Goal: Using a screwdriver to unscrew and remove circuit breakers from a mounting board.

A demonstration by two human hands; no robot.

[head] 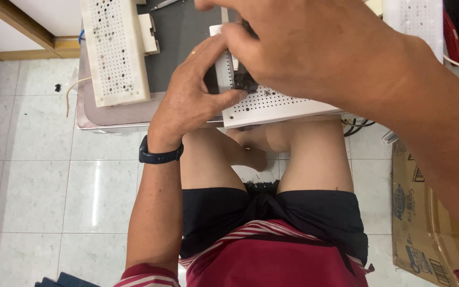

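Both hands meet at twelve o'clock: left hand (195,95) braces the white perforated board (272,103), fingers curled; right hand (304,45) pinches a small dark part (245,81) on it. Tiny, rigid, probably light, it seems best gripped by its edges.

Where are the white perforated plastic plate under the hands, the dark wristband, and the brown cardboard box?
white perforated plastic plate (277,106): head view, bare front part.
dark wristband (160,155): head view, strap on the left wrist.
brown cardboard box (418,223): head view, side wall.
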